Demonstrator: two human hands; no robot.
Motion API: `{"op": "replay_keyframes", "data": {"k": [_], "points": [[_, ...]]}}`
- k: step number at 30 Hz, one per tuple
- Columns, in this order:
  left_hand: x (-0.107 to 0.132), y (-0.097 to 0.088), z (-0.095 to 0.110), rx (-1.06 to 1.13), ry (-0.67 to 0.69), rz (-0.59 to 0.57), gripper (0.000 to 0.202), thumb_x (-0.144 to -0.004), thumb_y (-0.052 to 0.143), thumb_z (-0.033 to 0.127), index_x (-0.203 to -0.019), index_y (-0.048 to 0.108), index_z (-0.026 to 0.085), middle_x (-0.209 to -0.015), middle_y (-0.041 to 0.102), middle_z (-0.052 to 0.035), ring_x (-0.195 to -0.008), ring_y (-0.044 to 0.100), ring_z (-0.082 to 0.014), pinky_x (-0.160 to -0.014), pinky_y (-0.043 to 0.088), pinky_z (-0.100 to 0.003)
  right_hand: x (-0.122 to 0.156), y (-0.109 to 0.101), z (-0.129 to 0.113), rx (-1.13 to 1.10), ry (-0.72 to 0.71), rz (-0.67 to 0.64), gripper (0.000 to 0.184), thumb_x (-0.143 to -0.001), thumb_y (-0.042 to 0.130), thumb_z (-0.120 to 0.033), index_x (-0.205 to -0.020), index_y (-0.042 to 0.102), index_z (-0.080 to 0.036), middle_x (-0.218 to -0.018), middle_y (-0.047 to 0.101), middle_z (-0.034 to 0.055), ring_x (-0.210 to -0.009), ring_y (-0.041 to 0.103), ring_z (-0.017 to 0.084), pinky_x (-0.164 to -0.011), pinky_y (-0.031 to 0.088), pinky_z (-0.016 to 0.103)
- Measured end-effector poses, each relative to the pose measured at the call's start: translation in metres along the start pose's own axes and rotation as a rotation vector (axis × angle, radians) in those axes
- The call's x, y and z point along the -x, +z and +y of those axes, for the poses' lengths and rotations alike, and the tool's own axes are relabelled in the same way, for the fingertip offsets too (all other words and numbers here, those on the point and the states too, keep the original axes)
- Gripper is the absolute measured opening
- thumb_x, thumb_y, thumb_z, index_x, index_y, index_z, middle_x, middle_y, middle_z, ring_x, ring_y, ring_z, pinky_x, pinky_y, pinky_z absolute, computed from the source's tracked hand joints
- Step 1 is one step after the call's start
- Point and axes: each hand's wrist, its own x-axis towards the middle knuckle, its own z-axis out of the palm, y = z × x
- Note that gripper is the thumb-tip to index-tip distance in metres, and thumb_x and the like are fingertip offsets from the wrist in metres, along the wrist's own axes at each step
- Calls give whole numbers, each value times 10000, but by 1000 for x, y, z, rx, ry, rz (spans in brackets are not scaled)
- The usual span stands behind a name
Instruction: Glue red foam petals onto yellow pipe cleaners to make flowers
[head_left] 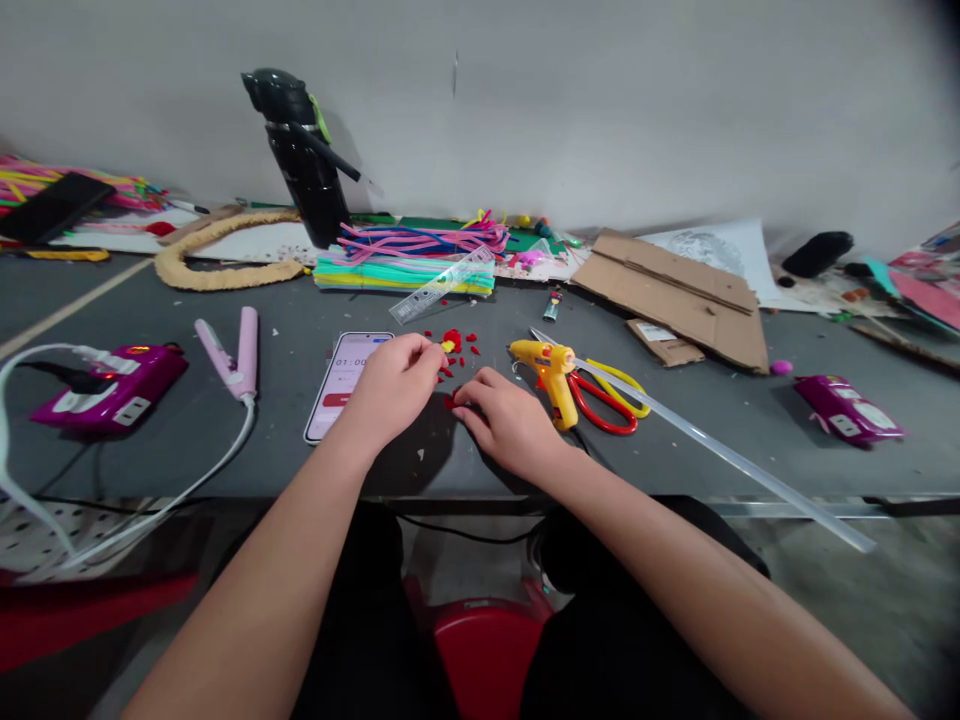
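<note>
My left hand (401, 380) is closed in a pinch beside the right edge of a phone (337, 385) showing a timer. Whatever its fingertips hold, if anything, is hidden. Opposite it, my right hand (514, 420) has its thumb and fingers drawn together at a small red piece (450, 402), close above the table. Just beyond both hands lies a scatter of small red scraps (452, 338), with a yellow bit (448, 347) among them. Right of my right hand rests a yellow glue gun (551, 372) with a clear glue stick (735, 445) reaching toward the table's front edge. Red-and-yellow-handled scissors (611, 410) lie under it.
A pink hair straightener (238, 355) and a purple power strip (112, 390) with cables lie left. Behind are a black bottle (307, 170), pipe cleaner bundles (397, 272), a clear ruler (441, 284) and cardboard (675, 290). Another purple power strip (847, 408) sits far right.
</note>
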Motion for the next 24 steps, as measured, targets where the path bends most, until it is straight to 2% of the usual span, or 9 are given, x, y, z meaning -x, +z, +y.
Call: {"op": "replay_keyframes", "data": {"k": [7,12,15,18,21,24], "points": [[-2,3,-4,3,7,-26,276,-879,497,362,-670,552,192,-604,558,13,-585,472,-144,-562,327,-273,-6,4,-2,44,-28,-18,122,-967,535,-276,-988,634,-207,-1021,582,50,-872,591,167,-658,398,269],[-1,4,-3,-21,4,-37,271,-896,491,351,-691,571,192,-623,576,16,-599,495,-147,-587,344,-281,-4,3,-1,50,-31,-30,138,-983,460,-210,-996,590,-166,-1047,585,95,-886,584,188,-701,423,290],[-1,4,-4,-23,9,-47,321,-922,478,390,-680,553,192,-638,587,9,-618,514,-150,-593,352,-284,-1,0,4,-123,-30,29,131,-989,428,-208,-982,554,-170,-972,612,83,-847,582,182,-730,438,298],[-1,5,-4,38,22,-122,348,-940,475,432,-703,549,188,-677,607,-1,-636,522,-143,-610,367,-279,4,-3,8,-389,20,103,105,-979,459,-242,-952,549,-196,-840,628,28,-750,578,159,-709,452,292],[1,5,-1,160,0,-218,321,-942,491,447,-766,559,186,-694,599,4,-603,485,-117,-580,352,-262,7,-2,10,-657,65,211,77,-939,543,-282,-969,559,-212,-860,644,20,-779,611,156,-714,490,289],[5,5,4,296,-58,-278,277,-915,544,438,-802,562,187,-672,569,18,-553,434,-93,-521,303,-242,10,-2,10,-827,95,280,135,-896,614,-290,-995,563,-213,-892,649,28,-820,635,161,-722,525,290]]}}
